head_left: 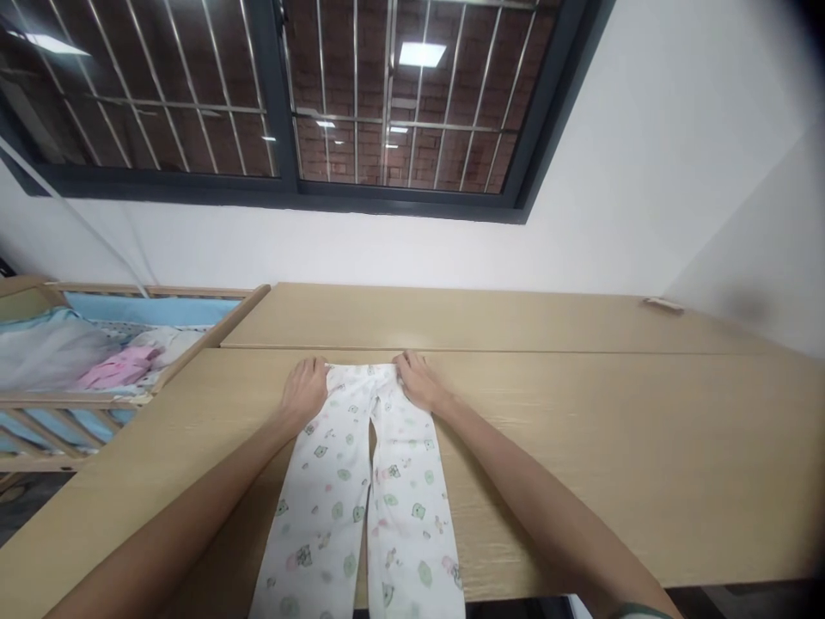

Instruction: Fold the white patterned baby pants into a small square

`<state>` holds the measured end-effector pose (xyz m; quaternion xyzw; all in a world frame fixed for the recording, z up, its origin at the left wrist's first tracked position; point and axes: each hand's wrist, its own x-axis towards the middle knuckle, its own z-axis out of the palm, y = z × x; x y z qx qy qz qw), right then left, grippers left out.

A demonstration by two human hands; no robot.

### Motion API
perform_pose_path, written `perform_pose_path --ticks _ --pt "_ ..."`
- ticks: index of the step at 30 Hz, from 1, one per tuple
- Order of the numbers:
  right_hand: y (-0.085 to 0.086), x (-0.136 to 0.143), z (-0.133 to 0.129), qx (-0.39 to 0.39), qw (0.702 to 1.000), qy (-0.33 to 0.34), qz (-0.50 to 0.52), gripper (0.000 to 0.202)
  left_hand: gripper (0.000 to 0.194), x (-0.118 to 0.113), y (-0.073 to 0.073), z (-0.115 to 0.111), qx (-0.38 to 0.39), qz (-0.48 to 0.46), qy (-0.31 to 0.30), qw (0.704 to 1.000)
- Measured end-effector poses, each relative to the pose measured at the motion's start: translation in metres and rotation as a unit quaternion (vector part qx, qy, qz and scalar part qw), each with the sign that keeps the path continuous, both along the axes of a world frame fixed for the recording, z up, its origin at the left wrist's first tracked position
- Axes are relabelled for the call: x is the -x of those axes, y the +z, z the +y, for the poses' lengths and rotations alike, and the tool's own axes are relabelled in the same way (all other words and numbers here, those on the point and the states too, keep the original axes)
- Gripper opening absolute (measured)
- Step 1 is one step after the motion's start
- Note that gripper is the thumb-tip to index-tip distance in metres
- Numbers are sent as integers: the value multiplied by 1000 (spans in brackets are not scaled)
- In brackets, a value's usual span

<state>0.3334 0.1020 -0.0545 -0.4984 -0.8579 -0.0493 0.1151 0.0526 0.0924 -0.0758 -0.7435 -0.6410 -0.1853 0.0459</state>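
Observation:
A pair of small white pants [412,507] with a green and pink animal print lies spread on the wooden table, waistband away from me. Both legs run toward me, and their lower ends leave the bottom of the view. At the left corner of the waistband, my left hand [305,391] has its fingers closed on the cloth. My right hand [418,380] grips the opposite corner in the same way. Between the hands the waistband is stretched nearly straight.
The light wooden table [612,456] reaches far to the right, with a seam along its back part. A crib [219,331] holding bedding and a pink cloth [122,365] adjoins on the left. A small pale item [663,304] lies by the wall, beneath a barred window [406,202].

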Motion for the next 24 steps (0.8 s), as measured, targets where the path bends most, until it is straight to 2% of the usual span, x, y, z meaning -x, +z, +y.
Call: perform_pose_path --ticks 5,10,24 --pt "-5 -5 33 -5 1000 -7 -7 37 29 -3 -3 27 -2 5 17 1000" --pt "-11 -6 56 -16 1000 -14 -1 31 34 -6 -6 46 -6 9 21 1000" --pt "-22 -34 91 -17 999 -31 20 24 24 13 -12 87 -5 -19 -5 1000"
